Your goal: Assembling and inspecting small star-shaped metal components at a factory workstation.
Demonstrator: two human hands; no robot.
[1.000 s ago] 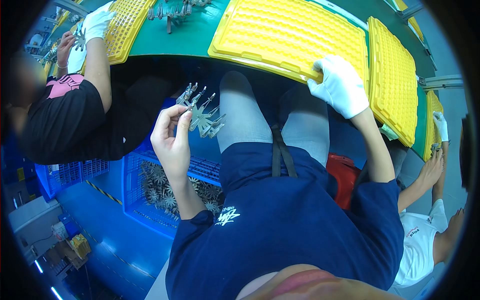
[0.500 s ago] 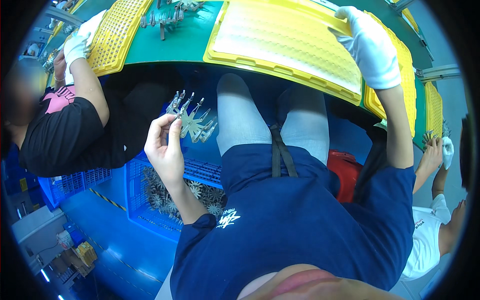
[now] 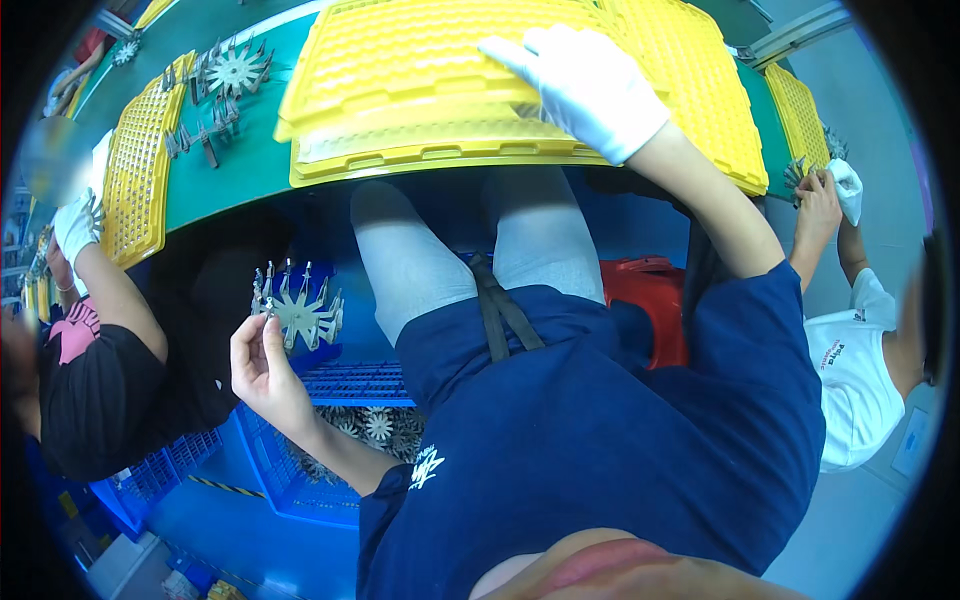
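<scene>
My bare left hand (image 3: 268,372) pinches a star-shaped metal fixture (image 3: 300,318) between thumb and fingers. Small clips stand up from the ends of its arms; it hangs in the air left of my knees. My right hand (image 3: 597,92), in a white glove, grips the near side of a yellow dimpled tray (image 3: 400,55), fingers stretched over its top; the thumb is hidden. That tray lies slightly tilted above another yellow tray (image 3: 330,172) with a pale sheet on it, at the front edge of the green table.
More yellow trays (image 3: 700,100) lie to the right. Clip fixtures (image 3: 235,70) stand on the green table (image 3: 190,190) at left. A blue crate (image 3: 255,440) below holds several star-shaped pieces. Co-workers sit on both sides; a red stool (image 3: 655,300) is beside my legs.
My right hand has swung left and nearer with the yellow tray, which now covers most of the pale-sheeted tray. The view has shifted; my left hand still holds the fixture.
</scene>
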